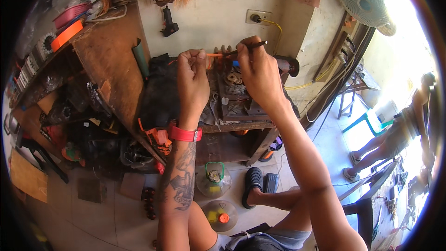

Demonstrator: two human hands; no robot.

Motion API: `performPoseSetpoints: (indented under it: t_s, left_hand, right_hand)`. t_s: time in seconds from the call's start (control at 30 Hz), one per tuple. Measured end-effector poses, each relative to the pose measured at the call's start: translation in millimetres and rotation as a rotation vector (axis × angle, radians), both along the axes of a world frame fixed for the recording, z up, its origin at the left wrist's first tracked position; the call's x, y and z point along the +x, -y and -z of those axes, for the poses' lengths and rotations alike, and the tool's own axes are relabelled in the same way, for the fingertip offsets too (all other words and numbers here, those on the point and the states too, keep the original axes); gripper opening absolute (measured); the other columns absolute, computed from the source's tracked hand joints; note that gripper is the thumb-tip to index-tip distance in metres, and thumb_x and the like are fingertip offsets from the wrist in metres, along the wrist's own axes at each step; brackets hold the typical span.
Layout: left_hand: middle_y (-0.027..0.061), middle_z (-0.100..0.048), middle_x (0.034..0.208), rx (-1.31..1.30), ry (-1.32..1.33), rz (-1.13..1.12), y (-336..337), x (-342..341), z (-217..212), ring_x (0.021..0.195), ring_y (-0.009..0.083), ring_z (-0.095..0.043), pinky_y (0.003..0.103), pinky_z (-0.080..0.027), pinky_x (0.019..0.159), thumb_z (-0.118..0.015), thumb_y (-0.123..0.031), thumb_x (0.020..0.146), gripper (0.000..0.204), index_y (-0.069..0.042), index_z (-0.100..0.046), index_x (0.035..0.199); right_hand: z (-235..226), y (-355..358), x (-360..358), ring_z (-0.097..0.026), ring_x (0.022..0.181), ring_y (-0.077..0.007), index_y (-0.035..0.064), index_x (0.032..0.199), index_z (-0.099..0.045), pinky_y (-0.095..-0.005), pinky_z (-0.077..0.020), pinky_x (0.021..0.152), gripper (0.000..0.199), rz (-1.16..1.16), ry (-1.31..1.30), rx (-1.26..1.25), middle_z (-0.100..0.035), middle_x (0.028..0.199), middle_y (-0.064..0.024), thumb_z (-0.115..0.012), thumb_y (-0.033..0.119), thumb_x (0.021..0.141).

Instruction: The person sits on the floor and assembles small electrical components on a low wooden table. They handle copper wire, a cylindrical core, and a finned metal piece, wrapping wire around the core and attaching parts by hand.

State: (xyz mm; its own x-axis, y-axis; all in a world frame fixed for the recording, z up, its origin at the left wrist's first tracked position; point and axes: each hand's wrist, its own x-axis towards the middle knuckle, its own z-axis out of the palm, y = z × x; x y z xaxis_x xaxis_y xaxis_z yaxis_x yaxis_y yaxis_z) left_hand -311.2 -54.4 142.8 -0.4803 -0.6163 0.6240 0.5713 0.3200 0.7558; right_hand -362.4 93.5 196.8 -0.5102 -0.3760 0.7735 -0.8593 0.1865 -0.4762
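Note:
In front of me, above a workbench (211, 128), both my hands are raised and working close together. My left hand (193, 79), with a red band at its wrist, pinches a thin orange strand (214, 55) between thumb and fingertips. A short end of the strand sticks out left of the fingers. My right hand (260, 76) grips a slim, dark, pen-like tool (257, 45) with a pale rear end. Its dark front end points left and meets the strand; how the two join is too small to tell. Beneath my hands lie ring-shaped pieces (233, 78) among grimy metal parts.
A cylindrical dark machine (288, 66) stands behind my right wrist. To the left leans a brown wooden cabinet (109, 56). Large clear bottles (213, 183) and a pedal (271, 182) are on the floor near my foot. Another person (404, 130) stands far right, below a wall fan (362, 0).

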Motion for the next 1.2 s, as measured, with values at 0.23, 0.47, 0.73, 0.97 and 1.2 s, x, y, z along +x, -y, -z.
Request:
performPoseSetpoints:
  t_s: [0.23,0.47,0.73,0.97,1.2]
  left_hand:
    - [0.0088,-0.063,0.105,-0.017,-0.058,0.036,1.8,-4.3,3.4,0.100,0.0131,-0.061,0.030,-0.050,0.092,-0.058,-0.027,0.111,0.028,0.001,-0.053,0.115]
    - [0.0211,-0.056,0.137,-0.126,-0.076,0.237,13.1,3.5,0.5,0.126,0.0241,-0.059,0.037,-0.049,0.109,-0.073,-0.011,0.097,0.069,-0.003,-0.031,0.151]
    - [0.0236,-0.060,0.137,-0.231,0.337,0.056,16.4,18.1,7.2,0.121,0.0273,-0.064,0.041,-0.054,0.102,-0.087,-0.024,0.086,0.104,-0.007,-0.019,0.162]
    - [0.0121,-0.078,0.094,-0.150,0.478,-0.080,14.4,29.0,5.6,0.075,0.0135,-0.071,0.031,-0.060,0.073,-0.080,-0.030,0.094,0.049,0.006,-0.065,0.124]
    - [0.0130,-0.074,0.088,-0.410,0.326,-0.287,8.4,40.3,-5.4,0.077,0.0167,-0.069,0.034,-0.053,0.071,-0.068,-0.030,0.103,0.030,-0.002,-0.075,0.108]
  right_hand:
    - [-5.3,8.3,-16.0,-0.067,0.084,-0.0517,-0.0032,0.106,-0.059,-0.0560,-0.0518,0.073,0.025,0.035,0.005,-0.009,-0.069,0.082,-0.0303,-0.055,0.022,0.106]
    - [-5.2,-6.7,-19.4,-0.076,0.090,-0.0335,-0.0028,0.116,-0.064,-0.0414,-0.0559,0.082,0.032,-0.145,0.262,-0.221,-0.076,0.092,-0.0223,-0.057,0.027,0.107]
    - [14.3,-46.3,13.1,-0.067,0.109,-0.0148,0.0007,0.132,-0.063,-0.0307,-0.0515,0.096,0.030,-0.237,0.326,-0.332,-0.074,0.114,-0.0097,-0.060,0.019,0.108]
    - [39.9,-36.2,41.5,-0.069,0.100,-0.0320,0.0018,0.120,-0.066,-0.0401,-0.0531,0.090,0.023,-0.142,-0.035,-0.133,-0.072,0.109,-0.0170,-0.065,0.006,0.097]
    - [69.7,-9.7,39.9,-0.066,0.103,-0.0348,0.0030,0.124,-0.064,-0.0446,-0.0512,0.091,0.030,-0.049,-0.293,0.068,-0.070,0.111,-0.0156,-0.067,0.007,0.095]
